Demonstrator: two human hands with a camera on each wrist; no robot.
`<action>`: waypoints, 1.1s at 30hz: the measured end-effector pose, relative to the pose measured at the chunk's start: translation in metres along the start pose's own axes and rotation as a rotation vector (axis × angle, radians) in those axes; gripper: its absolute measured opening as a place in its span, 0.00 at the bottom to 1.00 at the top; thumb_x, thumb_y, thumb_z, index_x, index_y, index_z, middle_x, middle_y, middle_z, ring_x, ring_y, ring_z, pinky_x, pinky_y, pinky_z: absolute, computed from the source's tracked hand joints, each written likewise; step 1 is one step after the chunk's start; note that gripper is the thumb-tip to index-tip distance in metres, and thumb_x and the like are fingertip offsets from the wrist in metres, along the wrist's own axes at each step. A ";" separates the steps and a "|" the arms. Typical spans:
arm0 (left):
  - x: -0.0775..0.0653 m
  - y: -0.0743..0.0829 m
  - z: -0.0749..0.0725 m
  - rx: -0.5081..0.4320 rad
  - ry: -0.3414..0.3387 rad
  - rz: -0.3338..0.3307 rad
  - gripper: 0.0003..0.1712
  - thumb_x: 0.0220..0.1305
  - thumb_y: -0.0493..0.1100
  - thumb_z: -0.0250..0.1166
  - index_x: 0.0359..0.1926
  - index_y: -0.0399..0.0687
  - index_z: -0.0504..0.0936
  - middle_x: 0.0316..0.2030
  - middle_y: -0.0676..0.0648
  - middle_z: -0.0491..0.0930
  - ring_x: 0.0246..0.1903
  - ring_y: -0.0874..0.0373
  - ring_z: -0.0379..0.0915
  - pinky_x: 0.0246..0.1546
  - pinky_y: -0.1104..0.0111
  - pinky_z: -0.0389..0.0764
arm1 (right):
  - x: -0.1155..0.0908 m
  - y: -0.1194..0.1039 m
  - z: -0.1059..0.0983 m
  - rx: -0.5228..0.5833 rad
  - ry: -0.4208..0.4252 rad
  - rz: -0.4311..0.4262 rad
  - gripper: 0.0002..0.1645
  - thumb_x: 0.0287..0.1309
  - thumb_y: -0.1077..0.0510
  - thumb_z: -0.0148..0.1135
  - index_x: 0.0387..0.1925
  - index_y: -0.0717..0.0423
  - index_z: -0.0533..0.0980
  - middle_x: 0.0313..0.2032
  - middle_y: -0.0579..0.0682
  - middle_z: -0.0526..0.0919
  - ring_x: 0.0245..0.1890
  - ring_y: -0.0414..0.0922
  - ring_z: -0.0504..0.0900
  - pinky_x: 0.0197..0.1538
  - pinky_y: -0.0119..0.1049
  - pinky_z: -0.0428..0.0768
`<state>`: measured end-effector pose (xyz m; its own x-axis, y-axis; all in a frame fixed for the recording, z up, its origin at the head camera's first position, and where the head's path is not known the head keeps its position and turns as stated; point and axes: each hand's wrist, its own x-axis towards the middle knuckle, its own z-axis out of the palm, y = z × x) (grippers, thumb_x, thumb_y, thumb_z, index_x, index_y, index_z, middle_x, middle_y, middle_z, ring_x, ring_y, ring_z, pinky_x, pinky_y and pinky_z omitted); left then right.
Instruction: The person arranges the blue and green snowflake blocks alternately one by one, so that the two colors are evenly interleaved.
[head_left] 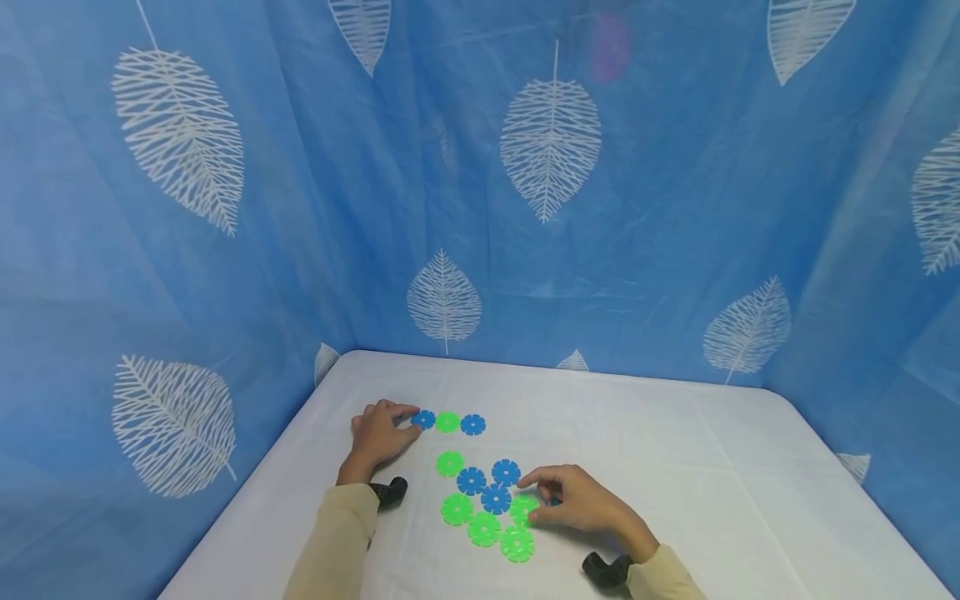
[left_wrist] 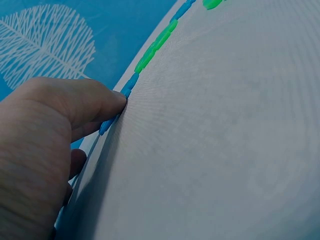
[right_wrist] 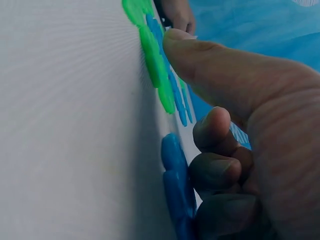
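In the head view my left hand (head_left: 381,433) is at the left end of a short row of flat notched plastic discs. Its thumb and index finger pinch the edges of a blue notched disc (head_left: 424,419); the left wrist view shows that blue disc (left_wrist: 131,85) at the thumb tip. A green disc (head_left: 447,422) and another blue disc (head_left: 473,425) continue the row. My right hand (head_left: 577,500) hovers at a looser cluster, thumb and index finger spread around a green disc (head_left: 524,508). Below its curled other fingers lies a blue disc (right_wrist: 177,190), mostly hidden in the head view.
Several more discs lie flat left of my right hand, among them a blue disc (head_left: 496,499) and a green disc (head_left: 517,544). A white cloth covers the table (head_left: 660,433). Blue curtains (head_left: 645,250) with white leaf prints stand close behind and at both sides.
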<state>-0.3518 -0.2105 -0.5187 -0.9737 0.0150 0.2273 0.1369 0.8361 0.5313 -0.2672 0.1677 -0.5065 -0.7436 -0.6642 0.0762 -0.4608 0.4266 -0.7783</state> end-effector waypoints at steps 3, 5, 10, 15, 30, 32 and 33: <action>0.001 -0.001 0.001 0.004 0.011 -0.001 0.22 0.56 0.57 0.70 0.53 0.64 0.87 0.49 0.45 0.78 0.51 0.47 0.69 0.52 0.47 0.59 | 0.001 0.001 0.000 -0.023 -0.002 0.009 0.25 0.57 0.45 0.72 0.56 0.44 0.80 0.27 0.39 0.74 0.23 0.30 0.64 0.36 0.30 0.70; 0.001 0.000 0.003 0.004 0.008 0.008 0.22 0.56 0.57 0.70 0.53 0.65 0.86 0.50 0.45 0.78 0.51 0.47 0.69 0.52 0.47 0.59 | -0.001 0.002 0.002 -0.034 0.004 0.017 0.25 0.57 0.44 0.72 0.56 0.44 0.80 0.27 0.39 0.75 0.23 0.30 0.64 0.36 0.30 0.70; 0.003 0.001 0.005 0.008 -0.017 0.017 0.22 0.57 0.57 0.69 0.54 0.65 0.86 0.52 0.45 0.78 0.53 0.47 0.69 0.53 0.47 0.59 | -0.005 0.000 0.003 -0.088 0.007 0.019 0.26 0.56 0.43 0.73 0.55 0.43 0.81 0.28 0.36 0.76 0.25 0.29 0.67 0.37 0.31 0.70; 0.003 -0.002 0.003 0.007 0.007 0.004 0.22 0.57 0.57 0.69 0.53 0.64 0.86 0.51 0.45 0.78 0.52 0.47 0.68 0.52 0.47 0.59 | -0.002 -0.003 0.001 -0.120 0.010 -0.003 0.27 0.55 0.43 0.73 0.55 0.43 0.81 0.28 0.36 0.76 0.26 0.29 0.66 0.39 0.31 0.70; -0.003 -0.002 0.000 0.011 -0.005 -0.027 0.23 0.58 0.57 0.68 0.55 0.63 0.86 0.52 0.44 0.78 0.52 0.46 0.68 0.52 0.47 0.57 | -0.003 -0.003 0.001 -0.128 -0.017 0.009 0.25 0.53 0.43 0.74 0.53 0.43 0.82 0.31 0.36 0.79 0.27 0.29 0.67 0.35 0.30 0.69; -0.002 0.001 -0.001 0.006 -0.010 -0.020 0.23 0.57 0.57 0.68 0.55 0.62 0.86 0.52 0.43 0.78 0.52 0.45 0.68 0.52 0.46 0.57 | -0.004 -0.003 0.000 -0.123 -0.011 0.019 0.25 0.53 0.43 0.75 0.53 0.43 0.82 0.31 0.36 0.79 0.26 0.29 0.66 0.35 0.30 0.68; -0.002 0.001 -0.001 0.004 -0.013 -0.018 0.23 0.57 0.57 0.68 0.55 0.63 0.86 0.51 0.43 0.78 0.52 0.45 0.68 0.52 0.46 0.57 | -0.005 -0.003 0.000 -0.117 -0.008 0.019 0.25 0.53 0.43 0.75 0.52 0.43 0.82 0.31 0.37 0.79 0.26 0.29 0.66 0.35 0.30 0.68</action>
<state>-0.3496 -0.2101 -0.5176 -0.9783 0.0067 0.2073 0.1185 0.8385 0.5318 -0.2622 0.1696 -0.5041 -0.7491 -0.6600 0.0570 -0.5004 0.5073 -0.7016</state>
